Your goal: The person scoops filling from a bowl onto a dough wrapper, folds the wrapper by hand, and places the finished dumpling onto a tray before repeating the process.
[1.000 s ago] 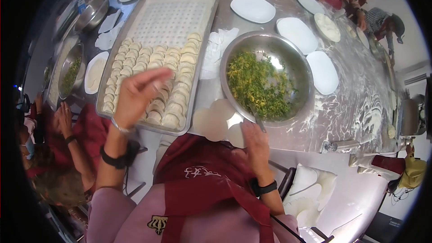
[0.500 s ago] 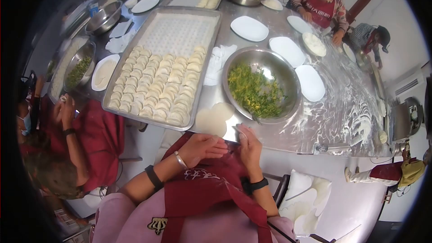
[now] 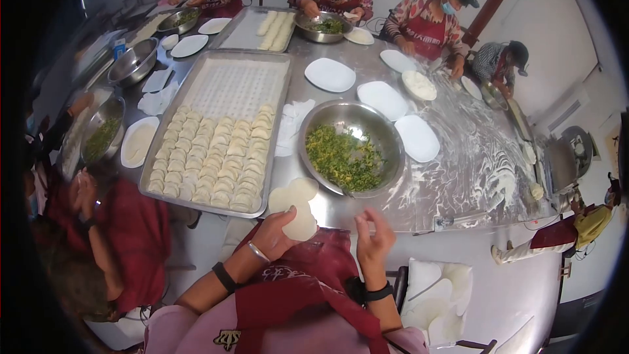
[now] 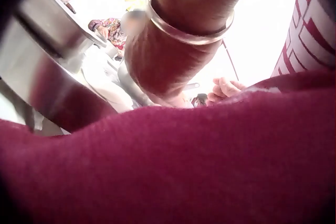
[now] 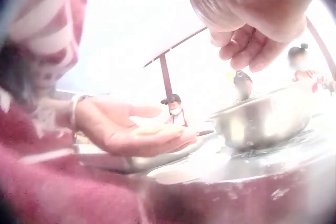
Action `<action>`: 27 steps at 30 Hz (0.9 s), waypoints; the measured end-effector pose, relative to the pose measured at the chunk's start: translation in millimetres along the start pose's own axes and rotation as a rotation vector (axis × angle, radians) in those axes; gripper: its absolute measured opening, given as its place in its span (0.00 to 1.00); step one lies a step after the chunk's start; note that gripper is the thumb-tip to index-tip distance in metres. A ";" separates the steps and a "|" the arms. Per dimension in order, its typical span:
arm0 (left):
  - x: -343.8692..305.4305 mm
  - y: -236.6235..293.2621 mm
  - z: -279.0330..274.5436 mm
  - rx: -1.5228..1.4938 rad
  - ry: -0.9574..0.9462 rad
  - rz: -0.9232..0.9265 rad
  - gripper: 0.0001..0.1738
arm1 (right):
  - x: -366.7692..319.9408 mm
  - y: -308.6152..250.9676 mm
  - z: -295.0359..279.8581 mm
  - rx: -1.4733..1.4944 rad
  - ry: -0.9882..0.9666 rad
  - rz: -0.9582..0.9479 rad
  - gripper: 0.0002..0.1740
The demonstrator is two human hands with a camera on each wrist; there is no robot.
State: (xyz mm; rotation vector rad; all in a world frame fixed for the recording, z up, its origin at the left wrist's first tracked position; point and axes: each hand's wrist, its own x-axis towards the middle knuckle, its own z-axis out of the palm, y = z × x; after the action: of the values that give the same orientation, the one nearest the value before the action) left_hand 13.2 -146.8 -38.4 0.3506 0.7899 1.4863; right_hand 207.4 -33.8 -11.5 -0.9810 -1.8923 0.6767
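My left hand [image 3: 275,235] holds a round dough wrapper [image 3: 301,224] at the table's front edge, thumb on top of it, in the head view. More wrappers [image 3: 303,189] lie on the table just beyond. My right hand [image 3: 375,239] is raised to the right of it, fingers bent and nothing visible in them. In the right wrist view, the left hand [image 5: 131,129] lies palm up with the pale wrapper on it, and the right hand [image 5: 252,19] hangs above. The steel bowl [image 3: 401,157] with chopped green and yellow filling [image 3: 344,157] stands beyond the hands.
A tray [image 3: 282,85] with rows of dumplings [image 3: 223,157] stands to the left. White plates [image 3: 417,139] lie behind and right of the bowl. Flour [image 3: 485,177] covers the table's right side. Several people in red aprons work around the table.
The left hand came down from over the tray to the front edge and now holds a wrapper. The right hand has moved off the table edge and lifted. The head view has shifted.
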 end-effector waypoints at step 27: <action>46.7 37.2 13.0 0.022 0.067 0.124 0.23 | 145.0 67.7 13.4 -0.200 0.089 0.248 0.12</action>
State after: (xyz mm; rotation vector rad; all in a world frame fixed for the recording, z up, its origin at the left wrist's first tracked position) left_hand -10.8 -95.0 -16.5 0.3735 0.8509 1.6132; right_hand 175.8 123.4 -3.9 -1.3677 -1.8022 0.5817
